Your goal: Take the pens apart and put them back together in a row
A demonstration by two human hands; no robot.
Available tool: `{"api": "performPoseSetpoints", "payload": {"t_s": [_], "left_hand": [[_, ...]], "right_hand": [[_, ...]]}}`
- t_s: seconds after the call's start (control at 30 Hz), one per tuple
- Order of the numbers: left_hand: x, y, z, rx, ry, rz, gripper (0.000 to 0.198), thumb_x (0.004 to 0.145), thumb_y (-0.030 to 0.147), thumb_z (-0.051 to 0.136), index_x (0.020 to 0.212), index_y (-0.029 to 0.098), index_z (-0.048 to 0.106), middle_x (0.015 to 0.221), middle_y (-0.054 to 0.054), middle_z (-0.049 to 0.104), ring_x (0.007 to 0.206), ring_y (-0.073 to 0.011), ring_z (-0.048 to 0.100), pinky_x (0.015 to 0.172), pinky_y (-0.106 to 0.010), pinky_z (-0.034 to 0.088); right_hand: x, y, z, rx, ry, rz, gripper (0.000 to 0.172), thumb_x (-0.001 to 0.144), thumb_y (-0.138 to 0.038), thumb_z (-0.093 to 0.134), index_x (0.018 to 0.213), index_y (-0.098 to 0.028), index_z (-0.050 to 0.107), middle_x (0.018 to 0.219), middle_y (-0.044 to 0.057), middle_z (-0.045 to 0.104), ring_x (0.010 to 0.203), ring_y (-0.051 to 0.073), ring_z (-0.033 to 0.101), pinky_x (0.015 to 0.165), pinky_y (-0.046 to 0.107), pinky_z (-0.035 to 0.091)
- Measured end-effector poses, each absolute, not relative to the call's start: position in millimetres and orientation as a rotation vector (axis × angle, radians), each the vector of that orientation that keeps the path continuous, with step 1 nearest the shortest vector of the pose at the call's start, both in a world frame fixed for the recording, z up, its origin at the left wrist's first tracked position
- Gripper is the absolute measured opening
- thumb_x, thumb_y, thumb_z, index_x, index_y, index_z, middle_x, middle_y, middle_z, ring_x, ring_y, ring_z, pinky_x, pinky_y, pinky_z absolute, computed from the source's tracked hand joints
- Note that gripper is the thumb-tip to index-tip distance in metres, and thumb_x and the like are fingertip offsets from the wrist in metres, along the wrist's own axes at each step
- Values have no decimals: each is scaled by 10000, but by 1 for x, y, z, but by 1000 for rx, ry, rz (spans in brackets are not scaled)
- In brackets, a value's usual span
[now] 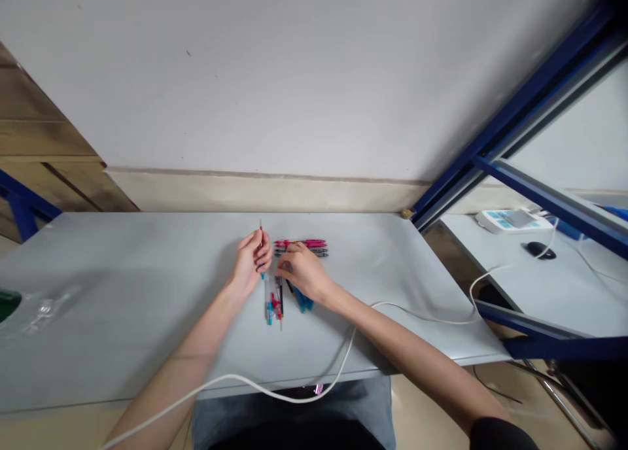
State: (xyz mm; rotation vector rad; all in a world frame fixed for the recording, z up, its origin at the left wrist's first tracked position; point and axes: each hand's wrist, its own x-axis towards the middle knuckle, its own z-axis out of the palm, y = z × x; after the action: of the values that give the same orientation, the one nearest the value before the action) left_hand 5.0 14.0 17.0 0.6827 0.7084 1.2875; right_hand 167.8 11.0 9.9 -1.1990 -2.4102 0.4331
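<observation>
My left hand [253,257] is closed round a slim pen part [261,225] with a clear and red upper end, held upright. A small blue tip pokes out below its fingers. Just to the right, my right hand [301,267] is over the pens with its fingers curled; whatever may be between the fingertips is too small to tell. Pink pens [314,243] and dark pens [321,252] lie in a row behind it. Blue pens [303,301] lie partly under this hand. Nearer me are clear, red and blue pen parts [269,311] and a thin dark refill [281,299].
The grey table [147,306] meets a wall at the back. A white cable [235,377] crosses in front of me and over the table's right part. Clear plastic [44,312] lies at the left edge. Beyond a blue frame stand a power strip [515,221] and a mouse [540,250].
</observation>
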Motion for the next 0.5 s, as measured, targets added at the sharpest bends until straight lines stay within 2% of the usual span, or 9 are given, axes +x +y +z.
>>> {"api": "performPoseSetpoints", "payload": {"t_s": [0.1,0.2,0.5], "left_hand": [[3,16,16,539,611,1293,249,977,292,598,776,170,518,546,80,325,394,-49,277,347,-162,241],[1,17,15,442,572,1294,235,1001,248,551,783,164,523,538,76,320,394,-52,279,348,-172,239],[2,16,18,436,563,1307,248,1006,259,548,779,160,530,532,82,298,388,-51,248,349,-176,221]], "right_hand": [[165,17,12,-1224,-2454,465,103,803,-227,831,795,-175,742,842,66,647,941,250,572,851,346,428],[162,21,12,-1241,-2462,511,115,773,-174,847,761,-181,732,829,59,655,950,252,574,814,329,423],[157,33,10,-1181,-2427,654,182,740,-118,854,711,-167,682,797,33,624,853,205,555,781,300,410]]}}
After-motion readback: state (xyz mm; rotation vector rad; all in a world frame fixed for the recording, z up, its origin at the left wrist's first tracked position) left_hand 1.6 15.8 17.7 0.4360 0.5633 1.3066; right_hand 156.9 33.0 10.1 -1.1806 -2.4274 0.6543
